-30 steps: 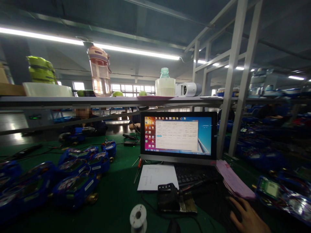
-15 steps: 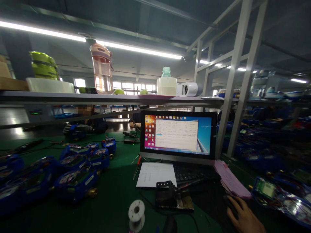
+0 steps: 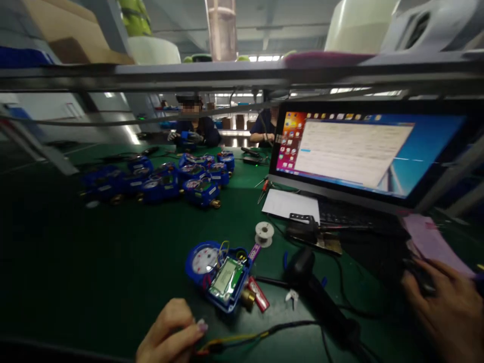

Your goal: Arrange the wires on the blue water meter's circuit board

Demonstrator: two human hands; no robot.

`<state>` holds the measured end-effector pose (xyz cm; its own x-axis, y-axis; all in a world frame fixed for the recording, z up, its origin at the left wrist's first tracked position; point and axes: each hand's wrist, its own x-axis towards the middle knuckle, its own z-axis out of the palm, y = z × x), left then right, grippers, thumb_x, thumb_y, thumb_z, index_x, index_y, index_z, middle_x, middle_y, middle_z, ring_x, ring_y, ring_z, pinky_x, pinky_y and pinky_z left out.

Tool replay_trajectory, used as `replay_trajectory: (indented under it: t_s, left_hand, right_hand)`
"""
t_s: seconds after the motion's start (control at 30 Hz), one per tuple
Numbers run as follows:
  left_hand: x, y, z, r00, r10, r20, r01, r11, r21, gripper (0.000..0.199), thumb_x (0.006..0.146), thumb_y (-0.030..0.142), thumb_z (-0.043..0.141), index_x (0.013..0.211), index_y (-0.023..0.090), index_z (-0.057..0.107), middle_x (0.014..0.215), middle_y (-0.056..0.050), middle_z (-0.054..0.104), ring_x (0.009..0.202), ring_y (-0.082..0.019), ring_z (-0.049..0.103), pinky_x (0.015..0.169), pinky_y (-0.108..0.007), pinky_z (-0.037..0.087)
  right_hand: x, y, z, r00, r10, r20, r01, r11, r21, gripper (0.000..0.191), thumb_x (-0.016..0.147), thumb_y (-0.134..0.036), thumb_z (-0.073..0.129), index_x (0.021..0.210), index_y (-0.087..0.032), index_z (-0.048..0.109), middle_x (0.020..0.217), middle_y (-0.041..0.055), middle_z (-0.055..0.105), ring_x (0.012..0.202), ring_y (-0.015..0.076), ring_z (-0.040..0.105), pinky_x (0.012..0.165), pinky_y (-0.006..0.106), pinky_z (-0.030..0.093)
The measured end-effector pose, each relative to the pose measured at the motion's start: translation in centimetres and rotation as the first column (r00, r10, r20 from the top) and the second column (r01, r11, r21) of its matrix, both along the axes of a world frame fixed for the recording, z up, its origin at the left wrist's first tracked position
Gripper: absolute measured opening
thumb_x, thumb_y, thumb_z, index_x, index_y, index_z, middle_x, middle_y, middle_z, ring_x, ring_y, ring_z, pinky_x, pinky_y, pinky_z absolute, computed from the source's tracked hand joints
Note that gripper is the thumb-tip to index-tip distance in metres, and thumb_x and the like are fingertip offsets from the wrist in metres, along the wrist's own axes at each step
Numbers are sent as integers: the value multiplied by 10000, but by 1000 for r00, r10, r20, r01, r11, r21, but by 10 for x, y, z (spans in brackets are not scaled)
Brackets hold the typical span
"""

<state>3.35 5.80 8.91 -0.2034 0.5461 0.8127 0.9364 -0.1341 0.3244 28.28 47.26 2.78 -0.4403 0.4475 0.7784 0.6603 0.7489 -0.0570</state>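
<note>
My right hand (image 3: 446,302) is wrapped over a black computer mouse (image 3: 423,278) at the right. At the bottom, my left hand (image 3: 170,330) has its fingers curled; whether something sits inside them is hidden. A cable with yellow and green wires (image 3: 242,342) ends right beside that hand. Just beyond it lies an open blue water meter (image 3: 223,275) with a white dial, a green circuit board with a display, and a brass fitting. A black handheld scanner (image 3: 321,297) and a red battery-like cylinder (image 3: 258,294) lie to the meter's right.
A lit monitor (image 3: 351,151) stands behind the keyboard (image 3: 348,212). A white spool (image 3: 264,234), white paper (image 3: 291,204) and pink sheets (image 3: 434,242) lie nearby. Several blue meters (image 3: 202,191) are grouped further back. A shelf (image 3: 242,75) crosses overhead; two people sit opposite.
The view has swung down and to the left, bringing my left hand, the nearby open meter and the whole scanner into sight. My right hand stays on the mouse.
</note>
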Motion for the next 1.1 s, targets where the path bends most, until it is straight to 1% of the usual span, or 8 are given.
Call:
replay_trajectory:
  t_s: [0.1,0.23,0.43,0.6,0.73,0.83,0.97,1.1]
  left_hand:
    - [14,-8,-14,995,89,-36,-90,995,-41,281,734,-75,484,961,73,559,791,-63,517,751,-115,490,659,-276,438]
    - [10,-27,-50,940,342,-18,-337,915,-221,254,777,-32,491,954,131,573,788,-40,533,755,-94,486,672,-227,420]
    - [-14,-51,-77,865,482,143,-372,805,-462,232,867,103,409,1006,184,576,954,-36,577,922,-94,540,792,-196,460]
    - [-6,-46,-51,750,629,206,-536,759,-369,208,859,116,426,966,189,589,983,-33,530,937,-97,524,819,-211,432]
    - [7,-28,-18,810,541,226,-504,840,-203,135,825,110,517,925,185,568,921,-12,508,879,-84,511,775,-191,414]
    - [8,-8,2,798,559,226,-498,822,-276,78,829,172,540,899,188,570,903,-6,500,885,-101,476,770,-211,391]
    - [-5,15,16,762,626,163,-517,741,-429,105,811,231,579,913,208,589,923,-8,488,905,-136,425,778,-248,362]
    - [-23,31,23,781,624,28,-551,710,-439,189,801,200,594,987,225,574,926,-2,498,882,-137,418,784,-261,330]
  right_hand:
    - [-19,-61,14,968,240,-70,-246,963,-111,312,840,-423,495,1028,-191,584,1178,72,516,1000,255,527,808,388,448]
    - [-43,-133,22,846,531,-40,-529,829,-178,261,869,-389,464,987,-183,572,1101,68,526,923,202,531,812,377,413]
    - [-65,-178,18,701,708,-87,-693,648,-315,154,885,-260,454,932,-152,553,942,45,537,870,101,538,768,227,429]
    - [-76,-201,14,659,745,-109,-714,573,-402,125,874,-218,457,951,-168,542,912,39,547,860,107,545,768,226,452]
    - [-91,-204,14,685,719,-120,-694,593,-408,125,872,-213,453,940,-173,550,903,37,553,847,117,548,742,236,464]
    - [-107,-201,20,697,712,-87,-660,588,-468,139,872,-224,440,910,-165,560,839,25,559,758,114,553,653,232,468]
    - [-131,-200,49,640,746,-188,-722,499,-480,126,865,-191,454,899,-166,573,824,16,562,770,93,551,677,199,463]
    - [-161,-200,91,504,832,-231,-843,417,-340,136,859,-174,466,901,-170,595,908,35,568,854,108,541,752,229,454]
